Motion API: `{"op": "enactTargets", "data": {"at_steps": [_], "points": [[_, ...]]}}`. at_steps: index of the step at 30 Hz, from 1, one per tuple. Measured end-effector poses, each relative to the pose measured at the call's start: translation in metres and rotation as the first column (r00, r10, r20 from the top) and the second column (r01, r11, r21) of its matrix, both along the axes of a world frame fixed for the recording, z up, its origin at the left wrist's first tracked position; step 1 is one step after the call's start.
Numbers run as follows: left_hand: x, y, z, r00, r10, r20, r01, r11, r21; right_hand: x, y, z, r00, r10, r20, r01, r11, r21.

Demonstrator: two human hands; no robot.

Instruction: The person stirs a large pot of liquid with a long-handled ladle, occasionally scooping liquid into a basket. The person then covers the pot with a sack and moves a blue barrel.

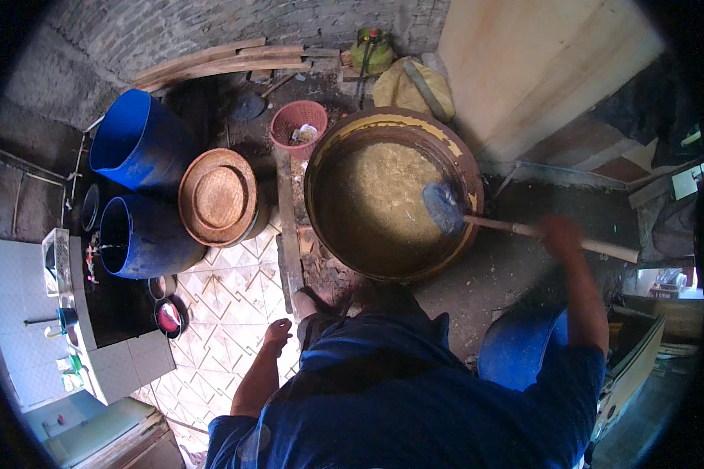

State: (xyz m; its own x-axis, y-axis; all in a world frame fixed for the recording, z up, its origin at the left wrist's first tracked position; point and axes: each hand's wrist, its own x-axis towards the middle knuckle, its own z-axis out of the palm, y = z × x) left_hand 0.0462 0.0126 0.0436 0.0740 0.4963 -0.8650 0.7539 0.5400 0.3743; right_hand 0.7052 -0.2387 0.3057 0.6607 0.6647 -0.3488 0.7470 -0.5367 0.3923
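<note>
My right hand (562, 237) is closed around the wooden handle of a long-handled scoop (443, 208), whose head is rounded and blue-grey. The handle crosses the rim of a large round vat (472, 162), and the head lies inside it, at the right side of a yellowish-tan mass (391, 184). I cannot tell whether that mass is liquid or loose grains. My left hand (277, 336) hangs low beside my body over the tiled floor, its fingers loosely bent and slightly apart, with nothing in it.
Left of the vat stand a pink plastic basket (287, 117), a round copper-coloured tray (186, 205) and two blue barrels (152, 238). Another blue barrel (516, 352) is close by my right side. A green gas cylinder (371, 56) and planks (219, 66) line the back wall.
</note>
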Motion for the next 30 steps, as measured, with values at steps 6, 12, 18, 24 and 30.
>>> {"op": "enactTargets", "data": {"at_steps": [6, 12, 18, 24, 30], "points": [[-0.007, -0.007, -0.002, 0.999, 0.044, -0.002, -0.044, 0.998, -0.052, -0.009, -0.015, -0.030, 0.962, 0.131, -0.239, -0.103, 0.987, 0.128], [-0.008, -0.009, -0.007, 0.999, 0.036, -0.023, -0.036, 0.999, 0.005, -0.021, -0.025, -0.063, 0.855, 0.115, -0.505, -0.030, 0.984, 0.173], [-0.002, -0.006, -0.010, 0.998, 0.014, -0.065, -0.015, 1.000, -0.022, -0.056, -0.022, -0.110, 0.772, 0.003, -0.635, 0.105, 0.986, 0.133], [-0.010, -0.010, -0.008, 0.999, 0.044, 0.005, -0.045, 0.998, 0.038, -0.104, -0.016, -0.149, 0.656, -0.046, -0.754, 0.325, 0.918, 0.227], [-0.029, -0.011, -0.018, 0.999, 0.016, -0.032, -0.015, 1.000, 0.026, -0.153, 0.010, -0.202, 0.515, -0.073, -0.854, 0.523, 0.816, 0.246]]}}
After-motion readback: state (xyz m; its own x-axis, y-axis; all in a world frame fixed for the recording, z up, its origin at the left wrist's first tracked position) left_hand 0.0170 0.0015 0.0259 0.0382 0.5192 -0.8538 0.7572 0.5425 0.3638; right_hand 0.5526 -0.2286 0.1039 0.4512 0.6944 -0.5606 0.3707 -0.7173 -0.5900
